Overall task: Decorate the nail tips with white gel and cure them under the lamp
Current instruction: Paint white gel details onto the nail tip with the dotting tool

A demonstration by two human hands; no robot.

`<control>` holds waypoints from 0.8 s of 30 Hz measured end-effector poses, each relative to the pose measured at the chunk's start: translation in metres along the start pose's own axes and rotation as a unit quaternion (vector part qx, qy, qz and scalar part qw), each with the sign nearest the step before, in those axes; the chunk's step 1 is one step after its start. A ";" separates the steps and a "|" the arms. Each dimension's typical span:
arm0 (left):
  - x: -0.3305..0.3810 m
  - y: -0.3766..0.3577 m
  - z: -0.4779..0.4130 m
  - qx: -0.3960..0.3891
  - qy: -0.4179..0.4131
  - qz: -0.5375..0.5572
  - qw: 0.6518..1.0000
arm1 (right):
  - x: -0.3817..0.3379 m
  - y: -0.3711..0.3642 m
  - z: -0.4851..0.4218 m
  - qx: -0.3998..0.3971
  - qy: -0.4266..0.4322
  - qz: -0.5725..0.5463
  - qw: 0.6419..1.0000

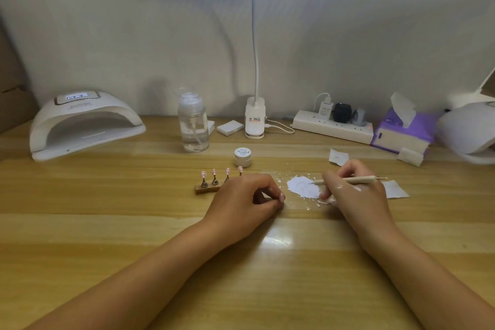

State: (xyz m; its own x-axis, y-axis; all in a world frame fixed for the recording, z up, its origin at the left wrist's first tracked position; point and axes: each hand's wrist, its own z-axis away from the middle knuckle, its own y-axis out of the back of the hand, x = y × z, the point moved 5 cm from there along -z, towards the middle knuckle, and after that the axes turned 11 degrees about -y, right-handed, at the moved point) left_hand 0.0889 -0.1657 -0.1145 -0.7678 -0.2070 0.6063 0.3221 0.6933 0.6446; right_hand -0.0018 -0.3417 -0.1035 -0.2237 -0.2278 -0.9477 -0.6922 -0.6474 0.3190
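My right hand [351, 190] grips a thin pale brush [356, 180], its tip in a white gel patch [304, 187] smeared on the wooden table [134, 222]. My left hand [242, 197] rests curled on the table beside the patch, fingertips pinched together; whether it holds a nail tip I cannot tell. Behind it a small wooden stand [206, 188] carries several pink nail tips [214, 172] on metal holders. A closed white gel jar [243, 157] sits behind the patch. The white curing lamp [80, 126] stands at the far left.
A clear pump bottle [193, 123], white pads [230, 127], a clip desk light [255, 118], a power strip [333, 124] and a purple tissue box [401, 128] line the back. Paper wipes [338, 157] lie right of the patch. A second lamp [468, 131] sits far right.
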 end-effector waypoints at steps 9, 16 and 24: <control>0.002 0.000 -0.001 -0.002 -0.011 -0.015 1.000 | -0.004 -0.024 0.030 -0.055 -0.058 -0.180 0.980; 0.000 0.000 -0.001 0.000 -0.014 -0.018 1.000 | -0.007 -0.024 0.032 -0.063 -0.049 -0.184 0.980; -0.001 0.000 -0.001 0.002 -0.017 -0.017 1.000 | -0.005 -0.026 0.031 -0.064 -0.044 -0.182 0.980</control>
State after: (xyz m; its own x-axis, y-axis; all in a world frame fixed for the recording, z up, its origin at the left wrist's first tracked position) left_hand 0.0901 -0.1666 -0.1143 -0.7966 -0.2080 0.5676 0.2923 0.6893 0.6629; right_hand -0.0036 -0.3010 -0.1075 -0.0400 0.0962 -0.9946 -0.6472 -0.7609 -0.0476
